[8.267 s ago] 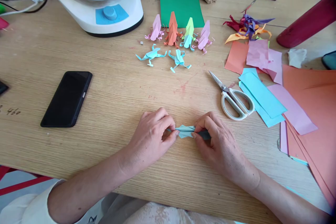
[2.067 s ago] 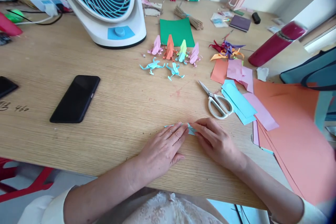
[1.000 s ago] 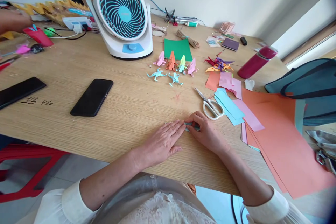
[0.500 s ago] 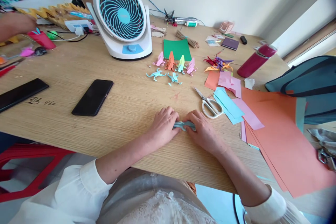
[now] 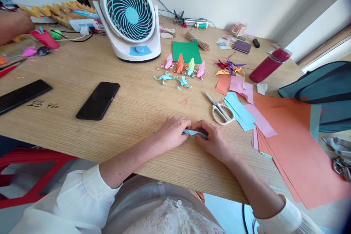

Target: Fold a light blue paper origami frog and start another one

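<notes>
Between my two hands, low over the wooden table (image 5: 137,106), is a narrow folded light blue paper (image 5: 195,132). My left hand (image 5: 173,131) pinches its left end, and my right hand (image 5: 212,139) has its fingers curled round the right end. White-handled scissors (image 5: 221,112) lie just beyond my right hand, beside light blue paper strips (image 5: 240,111). Further back stand several small folded paper figures in pink, orange, yellow-green and light blue (image 5: 183,82), in front of a green sheet (image 5: 187,51).
A fan (image 5: 131,18) stands at the back left, a black phone (image 5: 98,101) before it. Large orange sheets (image 5: 298,153), a magenta bottle (image 5: 270,65) and a teal bag (image 5: 334,91) are on the right. Another person's hand (image 5: 15,25) is at the far left.
The blue paper has tilted, and more of its folded face shows. My right hand's fingers have curled and shifted slightly toward me. The other person's hand has moved a little left.
</notes>
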